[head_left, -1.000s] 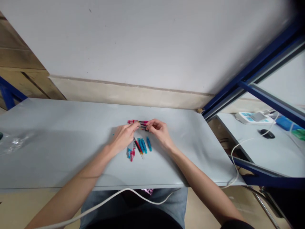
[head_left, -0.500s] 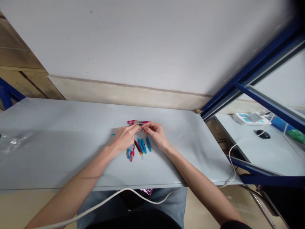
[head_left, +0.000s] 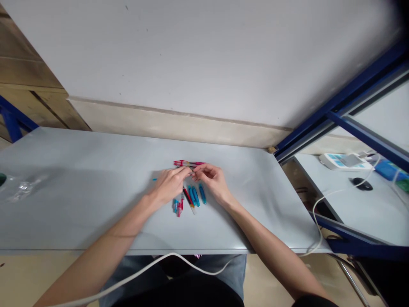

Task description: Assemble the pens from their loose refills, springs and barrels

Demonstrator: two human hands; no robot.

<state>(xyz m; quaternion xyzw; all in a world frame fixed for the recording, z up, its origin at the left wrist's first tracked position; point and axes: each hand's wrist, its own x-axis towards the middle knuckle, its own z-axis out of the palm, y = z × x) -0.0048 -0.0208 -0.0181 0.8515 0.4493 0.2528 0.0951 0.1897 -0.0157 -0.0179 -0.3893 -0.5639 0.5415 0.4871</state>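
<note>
My left hand (head_left: 169, 184) and my right hand (head_left: 213, 181) meet fingertip to fingertip above the table. Both are closed in a pinch round something small and thin that I cannot make out. Just beyond the fingers lie red pens (head_left: 182, 163), partly covered by my right hand. Below the hands, several blue pen barrels (head_left: 195, 197) rest side by side, one (head_left: 202, 194) a little apart. Left of them is a red pen refill (head_left: 187, 197). Small red clear pieces (head_left: 180, 208) and a blue piece (head_left: 175, 205) sit nearest me. A blue tip (head_left: 154, 179) shows past my left hand.
The grey table (head_left: 96, 183) stands against a wall. Clear plastic bags (head_left: 24, 187) lie at its left. A white cable (head_left: 315, 213) hangs over the right edge. Past a blue metal frame (head_left: 361, 125), a second table holds a black mouse (head_left: 362, 183) and a white device (head_left: 343, 162).
The view has shifted slightly, so the table's things appear a little further right. Both hands stay together in the same pinch, with only slight finger movement.
</note>
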